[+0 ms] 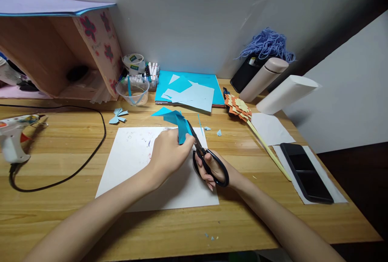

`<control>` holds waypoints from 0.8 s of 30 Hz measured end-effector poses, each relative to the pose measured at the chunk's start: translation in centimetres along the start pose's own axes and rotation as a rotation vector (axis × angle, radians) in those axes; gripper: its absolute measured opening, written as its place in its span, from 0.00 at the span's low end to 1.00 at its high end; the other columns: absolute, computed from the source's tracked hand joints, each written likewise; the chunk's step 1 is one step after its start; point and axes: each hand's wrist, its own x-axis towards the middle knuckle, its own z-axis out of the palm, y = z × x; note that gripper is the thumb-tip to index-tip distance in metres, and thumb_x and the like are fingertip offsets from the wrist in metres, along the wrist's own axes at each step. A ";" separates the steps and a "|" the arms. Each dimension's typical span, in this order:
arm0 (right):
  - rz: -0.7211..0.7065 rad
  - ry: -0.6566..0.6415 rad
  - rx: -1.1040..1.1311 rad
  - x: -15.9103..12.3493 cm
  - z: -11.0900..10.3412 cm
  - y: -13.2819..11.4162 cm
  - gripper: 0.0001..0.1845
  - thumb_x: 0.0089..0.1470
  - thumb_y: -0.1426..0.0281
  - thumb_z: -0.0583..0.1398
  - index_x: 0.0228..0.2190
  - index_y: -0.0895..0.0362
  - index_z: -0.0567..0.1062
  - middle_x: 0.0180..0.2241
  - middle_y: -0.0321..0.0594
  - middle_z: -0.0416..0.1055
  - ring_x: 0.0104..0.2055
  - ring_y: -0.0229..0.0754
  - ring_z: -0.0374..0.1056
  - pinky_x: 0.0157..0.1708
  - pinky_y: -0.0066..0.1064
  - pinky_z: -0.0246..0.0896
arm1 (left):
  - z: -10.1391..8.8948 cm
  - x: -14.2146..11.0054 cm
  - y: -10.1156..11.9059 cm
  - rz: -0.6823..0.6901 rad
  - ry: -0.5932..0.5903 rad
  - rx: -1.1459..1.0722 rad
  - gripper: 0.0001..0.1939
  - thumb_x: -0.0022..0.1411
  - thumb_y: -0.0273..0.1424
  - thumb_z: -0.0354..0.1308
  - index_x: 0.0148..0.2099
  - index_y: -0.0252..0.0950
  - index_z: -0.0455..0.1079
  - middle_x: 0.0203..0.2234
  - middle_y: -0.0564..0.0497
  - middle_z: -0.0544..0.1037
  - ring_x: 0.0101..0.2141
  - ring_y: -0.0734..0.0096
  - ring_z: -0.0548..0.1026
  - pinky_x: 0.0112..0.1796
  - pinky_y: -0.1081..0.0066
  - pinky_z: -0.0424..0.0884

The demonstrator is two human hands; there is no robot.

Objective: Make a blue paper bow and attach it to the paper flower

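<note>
Two hands (169, 148) with scissors (199, 146), blue paper (183, 127); glue gun (13, 142) partly beyond frame.

We see a phone (307, 173) lying on a white sheet (329, 183) at the right, and farther back a pale bottle (262, 81) beside blue yarn (268, 43). On our left stands a pink-patterned box (99, 53) near a tape roll (133, 64).

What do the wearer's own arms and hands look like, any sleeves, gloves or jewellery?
The left arm and right arm are bare as far as the picture shows, with no sleeve, watch or bracelet visible. The left hand and right hand are ungloved. No ring shows, though some fingers are hidden.
</note>
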 end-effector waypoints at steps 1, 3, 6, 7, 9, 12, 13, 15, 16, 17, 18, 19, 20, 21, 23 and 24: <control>0.004 0.004 -0.001 0.0 0.1 -0.1 0.33 0.42 0.36 0.51 0.28 0.55 0.60 0.10 0.23 0.55 0.08 0.28 0.50 0.08 0.22 0.57 | 0.0 0.0 0.0 0.001 -0.003 0.002 0.17 0.55 0.32 0.46 0.15 0.36 0.55 0.10 0.54 0.64 0.16 0.75 0.62 0.23 0.73 0.55; 0.012 0.007 -0.002 -0.1 0.2 -0.3 0.33 0.41 0.37 0.52 0.28 0.55 0.60 0.10 0.23 0.55 0.07 0.28 0.50 0.08 0.22 0.56 | 0.0 0.0 -0.1 0.006 -0.006 0.005 0.17 0.55 0.32 0.46 0.15 0.36 0.56 0.11 0.54 0.65 0.17 0.75 0.62 0.24 0.72 0.55; 0.021 0.008 -0.005 -0.1 0.4 -0.6 0.33 0.41 0.37 0.52 0.27 0.55 0.60 0.09 0.23 0.55 0.07 0.28 0.50 0.07 0.21 0.55 | 0.0 0.0 -0.1 0.006 -0.007 0.007 0.17 0.55 0.33 0.46 0.15 0.36 0.56 0.11 0.54 0.65 0.17 0.75 0.62 0.24 0.72 0.55; 0.021 0.010 -0.009 -0.1 0.4 -0.6 0.33 0.41 0.37 0.52 0.27 0.55 0.60 0.09 0.23 0.55 0.07 0.28 0.50 0.07 0.21 0.56 | 0.1 0.0 -0.1 0.004 -0.007 0.006 0.17 0.56 0.33 0.46 0.16 0.36 0.56 0.11 0.54 0.64 0.17 0.74 0.62 0.24 0.72 0.55; 0.024 0.015 -0.019 -0.1 0.4 -0.7 0.33 0.41 0.36 0.52 0.27 0.55 0.60 0.09 0.23 0.55 0.07 0.28 0.49 0.07 0.22 0.56 | 0.1 0.0 -0.1 -0.002 -0.008 0.007 0.17 0.56 0.33 0.46 0.16 0.36 0.56 0.11 0.54 0.64 0.17 0.74 0.62 0.24 0.72 0.55; 0.032 0.021 -0.053 -0.2 0.3 -0.7 0.34 0.41 0.36 0.51 0.27 0.55 0.60 0.09 0.23 0.55 0.07 0.29 0.50 0.08 0.22 0.55 | 0.1 0.0 -0.2 -0.007 -0.001 0.014 0.16 0.55 0.32 0.46 0.17 0.36 0.56 0.13 0.55 0.64 0.18 0.74 0.61 0.24 0.72 0.54; 0.030 0.014 -0.065 -0.3 0.3 -0.7 0.34 0.41 0.36 0.51 0.27 0.55 0.60 0.10 0.23 0.55 0.08 0.29 0.50 0.08 0.22 0.55 | 0.1 0.0 -0.3 -0.007 0.010 0.019 0.15 0.55 0.32 0.46 0.17 0.36 0.56 0.13 0.55 0.64 0.18 0.74 0.61 0.24 0.72 0.54; 0.011 -0.015 -0.077 -0.4 0.2 -0.7 0.34 0.41 0.35 0.50 0.28 0.55 0.59 0.12 0.24 0.55 0.10 0.29 0.52 0.11 0.22 0.57 | -0.1 0.4 -0.5 0.015 0.043 0.020 0.15 0.55 0.33 0.47 0.18 0.37 0.55 0.14 0.55 0.63 0.19 0.74 0.60 0.24 0.71 0.54; -0.003 -0.035 -0.076 -0.5 0.2 -0.7 0.35 0.41 0.35 0.49 0.29 0.55 0.59 0.14 0.24 0.55 0.12 0.28 0.52 0.12 0.23 0.58 | -0.3 0.7 -0.7 0.046 0.061 0.006 0.14 0.54 0.33 0.47 0.18 0.37 0.55 0.15 0.54 0.63 0.20 0.74 0.61 0.25 0.71 0.55; -0.016 -0.056 -0.073 -0.5 0.2 -0.7 0.35 0.41 0.35 0.48 0.29 0.55 0.59 0.15 0.25 0.55 0.13 0.28 0.53 0.14 0.23 0.59 | -0.5 1.1 -1.0 0.086 0.078 -0.023 0.13 0.54 0.33 0.48 0.20 0.37 0.56 0.17 0.54 0.64 0.21 0.73 0.62 0.25 0.71 0.56; -0.026 -0.079 -0.069 -0.6 0.2 -0.7 0.35 0.41 0.35 0.47 0.30 0.55 0.59 0.17 0.25 0.55 0.14 0.28 0.53 0.16 0.24 0.60 | -0.9 1.5 -1.4 0.136 0.090 -0.071 0.11 0.53 0.33 0.49 0.21 0.37 0.57 0.19 0.53 0.66 0.23 0.73 0.63 0.26 0.71 0.58; -0.035 -0.106 -0.064 -0.6 0.2 -0.7 0.35 0.41 0.35 0.47 0.30 0.55 0.59 0.18 0.26 0.55 0.15 0.28 0.53 0.17 0.24 0.60 | -1.3 2.0 -1.8 0.185 0.096 -0.142 0.08 0.52 0.33 0.50 0.24 0.37 0.59 0.22 0.53 0.67 0.24 0.72 0.64 0.28 0.71 0.59; -0.045 -0.135 -0.053 -0.6 0.2 -0.7 0.35 0.41 0.35 0.48 0.30 0.55 0.59 0.19 0.26 0.54 0.16 0.28 0.52 0.17 0.24 0.61 | -1.8 2.6 -2.3 0.202 0.095 -0.225 0.06 0.51 0.33 0.51 0.26 0.37 0.61 0.22 0.53 0.68 0.24 0.72 0.65 0.28 0.71 0.60; -0.063 -0.165 -0.036 -0.5 0.2 -0.6 0.36 0.40 0.35 0.49 0.30 0.55 0.59 0.19 0.26 0.54 0.16 0.28 0.52 0.17 0.24 0.61 | -2.3 3.1 -2.8 0.183 0.078 -0.310 0.06 0.50 0.33 0.53 0.26 0.37 0.60 0.20 0.54 0.67 0.22 0.73 0.63 0.26 0.72 0.59; -0.145 -0.202 0.034 -0.4 0.2 -0.7 0.37 0.36 0.34 0.51 0.30 0.55 0.60 0.18 0.25 0.54 0.15 0.28 0.50 0.17 0.24 0.60 | -3.4 4.1 -4.0 0.118 -0.025 -0.495 0.09 0.48 0.34 0.54 0.22 0.38 0.57 0.15 0.57 0.62 0.19 0.75 0.60 0.23 0.73 0.58; -0.208 -0.195 0.084 -0.2 0.1 -0.8 0.37 0.35 0.34 0.52 0.29 0.55 0.60 0.17 0.24 0.53 0.14 0.28 0.49 0.16 0.24 0.60 | -3.9 4.5 -4.5 0.093 -0.082 -0.591 0.11 0.46 0.34 0.54 0.20 0.38 0.55 0.13 0.57 0.60 0.18 0.76 0.59 0.22 0.73 0.57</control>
